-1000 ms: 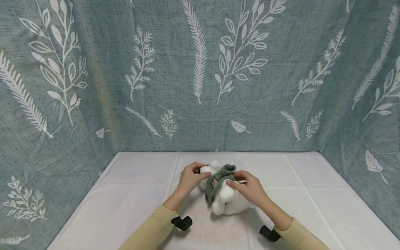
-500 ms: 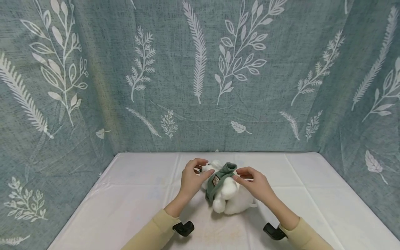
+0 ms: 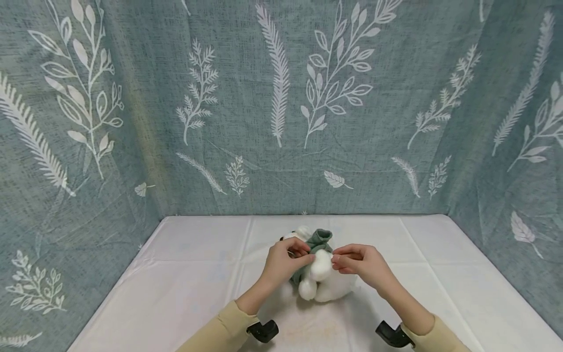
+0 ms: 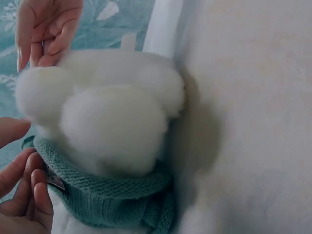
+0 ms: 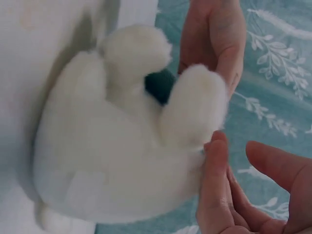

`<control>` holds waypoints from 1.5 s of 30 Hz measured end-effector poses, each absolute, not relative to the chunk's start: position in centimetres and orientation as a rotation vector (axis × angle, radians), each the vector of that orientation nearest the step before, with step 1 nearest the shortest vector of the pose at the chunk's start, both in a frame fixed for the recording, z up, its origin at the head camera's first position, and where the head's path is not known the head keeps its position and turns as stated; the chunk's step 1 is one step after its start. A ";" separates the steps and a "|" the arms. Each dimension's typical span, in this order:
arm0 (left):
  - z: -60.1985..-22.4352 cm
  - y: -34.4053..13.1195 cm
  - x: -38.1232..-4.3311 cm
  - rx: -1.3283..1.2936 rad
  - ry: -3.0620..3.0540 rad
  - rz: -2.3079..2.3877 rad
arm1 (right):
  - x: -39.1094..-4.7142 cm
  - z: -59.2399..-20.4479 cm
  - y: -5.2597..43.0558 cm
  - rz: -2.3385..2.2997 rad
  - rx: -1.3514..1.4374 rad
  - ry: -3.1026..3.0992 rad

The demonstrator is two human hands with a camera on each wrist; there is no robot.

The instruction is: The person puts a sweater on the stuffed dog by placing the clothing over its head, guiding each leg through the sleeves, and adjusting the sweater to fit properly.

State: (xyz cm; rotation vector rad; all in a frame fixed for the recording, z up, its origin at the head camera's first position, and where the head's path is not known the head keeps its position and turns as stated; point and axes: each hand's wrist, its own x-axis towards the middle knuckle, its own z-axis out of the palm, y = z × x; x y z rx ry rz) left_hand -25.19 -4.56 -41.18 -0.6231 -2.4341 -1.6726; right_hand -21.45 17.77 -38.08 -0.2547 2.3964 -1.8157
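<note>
Head view: white plush toy (image 3: 336, 286) lying mid-table

Left hand (image 3: 281, 261), leftmost, is over the toy's green knitted garment (image 3: 320, 236), its thumb parted from loosely bent fingers at the edge. Next, the toy lies with its head toward the far left. Right hand (image 3: 367, 266), rightmost, is released, thumb spread, fingertips at the plush.

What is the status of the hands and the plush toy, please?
Left hand at the green garment; right hand against the white plush toy. Toy lying on the table. No obstruction visible.
</note>
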 end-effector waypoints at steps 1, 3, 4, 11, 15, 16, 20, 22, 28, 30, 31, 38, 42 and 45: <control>-41.3 -4.5 -25.2 -0.624 -2.451 -1.666 | -21.5 -38.2 17.7 -1.819 -0.256 2.382; -41.4 -4.3 -25.2 -0.618 -2.472 -1.658 | -21.5 -38.4 17.7 -1.830 -0.253 2.363; -41.4 -4.3 -25.2 -0.614 -2.480 -1.648 | -21.5 -38.5 17.6 -1.834 -0.250 2.358; -41.5 -4.0 -25.4 -0.630 -2.517 -1.584 | -21.8 -38.9 17.4 -1.831 -0.227 2.326; -41.6 -4.0 -25.4 -0.666 -2.527 -1.634 | -21.8 -39.2 17.2 -1.836 -0.226 2.325; -41.6 -4.1 -25.4 -0.679 -2.527 -1.666 | -21.9 -39.2 17.2 -1.835 -0.230 2.328; -41.5 -4.3 -25.1 -0.779 -2.515 -1.822 | -22.0 -39.3 17.0 -1.838 -0.238 2.348; -41.4 -4.3 -24.9 -0.843 -2.517 -1.875 | -22.2 -39.5 16.9 -1.837 -0.236 2.361; -41.0 -4.1 -23.9 -0.978 -2.540 -1.860 | -22.7 -40.4 15.9 -1.766 -0.104 2.531; -41.3 -4.0 -24.0 -0.984 -2.532 -1.872 | -22.8 -40.6 15.5 -1.734 -0.071 2.599; -41.7 -4.0 -24.2 -0.983 -2.529 -1.877 | -22.8 -40.7 15.4 -1.721 -0.057 2.628; -41.7 -4.3 -24.4 -0.850 -2.476 -1.998 | -22.9 -40.9 14.9 -1.717 0.013 2.682; -40.6 -4.5 -24.0 -0.646 -2.398 -1.985 | -22.6 -41.1 15.0 -1.700 -0.030 2.707; -40.9 -4.6 -24.5 -0.524 -2.394 -1.939 | -22.4 -41.3 15.1 -1.658 -0.095 2.750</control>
